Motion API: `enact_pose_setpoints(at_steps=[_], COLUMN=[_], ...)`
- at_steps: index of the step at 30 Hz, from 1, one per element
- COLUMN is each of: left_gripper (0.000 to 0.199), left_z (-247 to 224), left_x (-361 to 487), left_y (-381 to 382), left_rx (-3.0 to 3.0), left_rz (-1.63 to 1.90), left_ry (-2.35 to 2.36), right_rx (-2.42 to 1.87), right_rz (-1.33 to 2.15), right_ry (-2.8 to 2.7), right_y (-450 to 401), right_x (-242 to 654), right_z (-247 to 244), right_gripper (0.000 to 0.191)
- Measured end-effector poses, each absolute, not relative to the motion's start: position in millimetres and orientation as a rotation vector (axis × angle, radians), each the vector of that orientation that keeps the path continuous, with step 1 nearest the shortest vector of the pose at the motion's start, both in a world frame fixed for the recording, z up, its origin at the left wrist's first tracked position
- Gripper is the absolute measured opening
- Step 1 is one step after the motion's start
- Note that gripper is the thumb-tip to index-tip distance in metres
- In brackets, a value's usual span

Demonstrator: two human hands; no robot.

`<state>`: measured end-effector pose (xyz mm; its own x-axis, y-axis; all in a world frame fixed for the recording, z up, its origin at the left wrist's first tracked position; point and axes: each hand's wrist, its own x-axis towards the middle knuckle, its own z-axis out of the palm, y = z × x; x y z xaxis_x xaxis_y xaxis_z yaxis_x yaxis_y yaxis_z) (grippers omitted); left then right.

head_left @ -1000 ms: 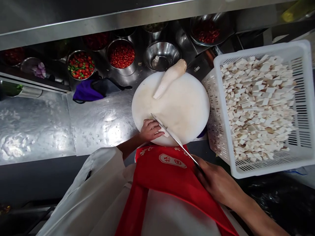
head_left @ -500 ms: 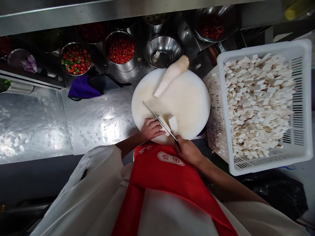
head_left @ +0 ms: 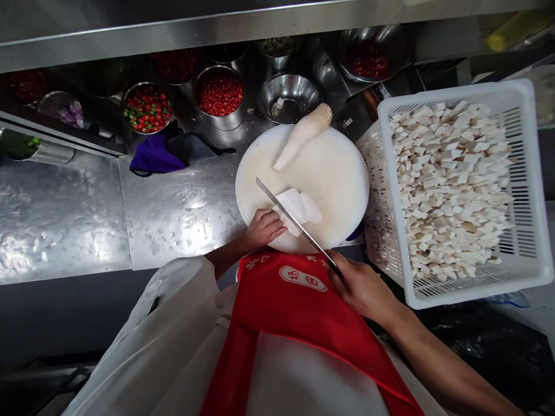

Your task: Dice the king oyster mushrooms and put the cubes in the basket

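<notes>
My right hand [head_left: 358,283] is wrapped round the handle of a knife [head_left: 299,226], whose blade slants up and left over a white round board [head_left: 342,179]. Under the fingers of my left hand [head_left: 263,227], at the board's lower left, a white mushroom piece [head_left: 287,224] is held down, with the blade against it. Beyond the blade lie flat white slices [head_left: 299,205], overlapping. A whole long mushroom [head_left: 303,136] rests at the board's back edge, its brownish end toward the upper right.
A white plastic basket [head_left: 392,202] full of white cubes stands at the right. Behind the board are a steel bowl [head_left: 289,95] and pots of chopped chillies [head_left: 220,95]. A purple and black cloth item [head_left: 160,153] lies on the steel counter [head_left: 182,208].
My right hand has drawn back toward the lower right with the knife. The slices beyond the blade now lie flat and overlapping. The view has shifted slightly.
</notes>
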<state>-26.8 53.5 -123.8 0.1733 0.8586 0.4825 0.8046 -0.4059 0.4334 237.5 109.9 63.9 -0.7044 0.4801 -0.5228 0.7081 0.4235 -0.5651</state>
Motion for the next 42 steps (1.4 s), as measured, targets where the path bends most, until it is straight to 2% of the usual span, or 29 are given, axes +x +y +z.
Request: enact_pose_setpoints(at_steps=[4, 9, 12, 15, 18, 22, 26, 30, 35, 38, 42], left_gripper=[0.014, 0.011, 0.012, 0.016, 0.018, 0.015, 0.015, 0.017, 0.018, 0.023, 0.038], left_z=[-126, -124, -126, -127, -126, -123, -127, -132, -131, -127, -117], left_x=[-28, -29, -29, -28, -29, -32, -37, -37, -35, -35, -40], left_y=[54, 56, 56, 56, 56, 55, 47, 42, 43, 44, 51], left_rx=[2.253, 2.233, 2.213, 2.219, 2.260, 2.281, 2.305, 2.291, 2.310, 2.341, 2.374], left_rz=[1.093, 1.209, 1.136, 1.030, 1.084, 1.183, 1.199, 1.175, 1.107, 1.067, 0.901], left_ry=[1.639, 1.564, 1.566, 1.572, 1.593, 1.595, 1.645, 1.723, 1.800, 1.809, 1.755], right_rx=[1.038, 1.079, 1.088, 1.041, 1.008, 1.031, 1.010, 1.042, 1.074, 1.084, 1.075], right_rz=[-1.238, -1.269, -1.269, -1.182, -1.076, -1.052, -1.251, -1.541, -1.553, -1.588, -1.820], right_ry=[2.313, 2.234, 2.171, 2.152, 2.166, 2.238, 2.344, 2.268, 2.164, 2.188, 2.290], right_y=[102, 100, 105, 112, 116, 106, 94, 97, 111, 117, 115], right_x=[257, 259, 248, 232, 214, 200, 197, 192, 180, 182, 203], right_z=[80, 86, 81, 63, 34, -1, -13, -12, 1, 18, 42], right_gripper=[0.043, 0.043, 0.041, 0.037, 0.033, 0.041, 0.060, 0.069, 0.083, 0.080, 0.068])
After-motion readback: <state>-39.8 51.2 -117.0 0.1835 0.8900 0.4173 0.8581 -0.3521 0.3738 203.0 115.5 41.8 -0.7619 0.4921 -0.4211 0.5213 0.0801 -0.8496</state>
